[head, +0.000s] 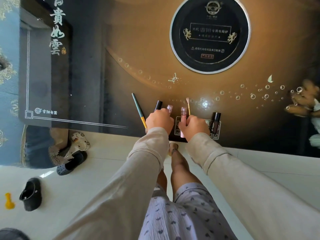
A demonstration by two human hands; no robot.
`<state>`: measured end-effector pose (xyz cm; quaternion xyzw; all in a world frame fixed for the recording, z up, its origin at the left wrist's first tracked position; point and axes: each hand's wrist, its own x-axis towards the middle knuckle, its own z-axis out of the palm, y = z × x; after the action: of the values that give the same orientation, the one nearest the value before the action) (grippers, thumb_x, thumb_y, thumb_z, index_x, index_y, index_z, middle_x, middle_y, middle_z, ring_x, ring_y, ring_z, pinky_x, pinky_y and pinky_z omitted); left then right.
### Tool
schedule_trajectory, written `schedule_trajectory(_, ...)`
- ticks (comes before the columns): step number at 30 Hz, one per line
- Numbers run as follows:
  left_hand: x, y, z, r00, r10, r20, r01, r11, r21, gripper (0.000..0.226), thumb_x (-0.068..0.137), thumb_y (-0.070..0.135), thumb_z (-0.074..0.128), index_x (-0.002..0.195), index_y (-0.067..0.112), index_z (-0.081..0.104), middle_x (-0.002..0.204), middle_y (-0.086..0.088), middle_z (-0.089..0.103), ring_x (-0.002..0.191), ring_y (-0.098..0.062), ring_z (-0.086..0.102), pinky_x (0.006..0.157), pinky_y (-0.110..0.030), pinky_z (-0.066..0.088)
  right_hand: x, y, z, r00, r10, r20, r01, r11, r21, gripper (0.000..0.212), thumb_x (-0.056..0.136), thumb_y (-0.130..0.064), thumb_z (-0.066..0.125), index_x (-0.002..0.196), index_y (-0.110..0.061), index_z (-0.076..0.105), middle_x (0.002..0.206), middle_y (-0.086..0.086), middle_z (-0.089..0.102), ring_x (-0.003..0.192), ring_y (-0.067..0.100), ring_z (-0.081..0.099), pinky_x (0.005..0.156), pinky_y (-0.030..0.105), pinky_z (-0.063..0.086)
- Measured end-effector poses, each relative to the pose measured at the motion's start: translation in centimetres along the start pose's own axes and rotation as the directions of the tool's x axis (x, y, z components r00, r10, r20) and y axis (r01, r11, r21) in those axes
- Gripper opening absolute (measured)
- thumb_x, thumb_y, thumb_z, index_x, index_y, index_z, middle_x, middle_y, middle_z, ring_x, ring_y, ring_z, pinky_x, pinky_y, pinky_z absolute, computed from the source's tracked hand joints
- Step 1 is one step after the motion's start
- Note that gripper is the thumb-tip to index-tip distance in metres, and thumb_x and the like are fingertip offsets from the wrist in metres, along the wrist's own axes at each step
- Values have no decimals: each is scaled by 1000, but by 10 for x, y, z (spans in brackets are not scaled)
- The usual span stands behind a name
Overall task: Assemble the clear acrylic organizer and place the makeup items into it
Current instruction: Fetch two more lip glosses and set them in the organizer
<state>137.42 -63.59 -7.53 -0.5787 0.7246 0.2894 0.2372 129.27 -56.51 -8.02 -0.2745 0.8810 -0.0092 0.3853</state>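
Observation:
Several makeup items lie in a row near the front edge of the dark glossy table. From left: a green liner pencil with a gold end, a black tube, a clear pink tube, a second pink tube, a small gold-handled brush and a dark lip gloss. My left hand is curled over the lower ends of the black tube and the clear pink tube. My right hand is closed around the brush handle and the second pink tube. No acrylic organizer is in view.
A round black cooker plate is set into the table behind the items. Another person's blurred hand rests at the right edge. Dark shoes and a yellow toy lie on the white floor at my left.

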Motion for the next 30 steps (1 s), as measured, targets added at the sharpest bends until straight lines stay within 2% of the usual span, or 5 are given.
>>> schedule_trajectory(6,-44,-37,-12,981,95,169,-80,993,-90,27,88,28,47,98,9,62,103,-14,68,97,-33,63,74,-34,47,-37,33,-20,995,16,100,-9,998,-66,23,84,-37,51,78,-16,55,76,7,60,71,27,53,62,26,38)
schedule_trajectory(13,-94,-104,-9,912,-48,408,-14,989,147,37,89,30,43,114,8,59,116,-12,65,105,-28,61,88,-32,47,-92,90,-28,980,89,178,-91,996,3,14,84,-33,56,77,-20,59,83,7,63,73,26,53,63,26,39)
schedule_trajectory(17,-109,-121,-4,906,-78,415,1,984,180,38,92,26,39,118,3,56,123,-17,61,112,-33,57,92,-34,44,-106,106,-32,983,154,97,-163,982,99,36,81,-27,59,52,-18,39,60,3,52,64,28,47,51,26,31)
schedule_trajectory(26,-107,-147,-10,948,-3,318,-54,984,172,39,97,29,33,115,2,55,119,-18,62,111,-32,58,92,-35,46,-139,131,-26,946,323,-20,-290,875,389,29,84,-26,59,60,-13,48,66,10,57,58,27,48,54,28,34)
schedule_trajectory(30,-90,-137,-33,940,105,325,-185,957,225,49,100,22,27,144,2,20,129,-17,54,117,-35,54,99,-38,41,-175,136,2,914,405,-12,-341,786,516,20,83,-19,62,68,-9,54,71,12,57,66,25,49,58,26,33)
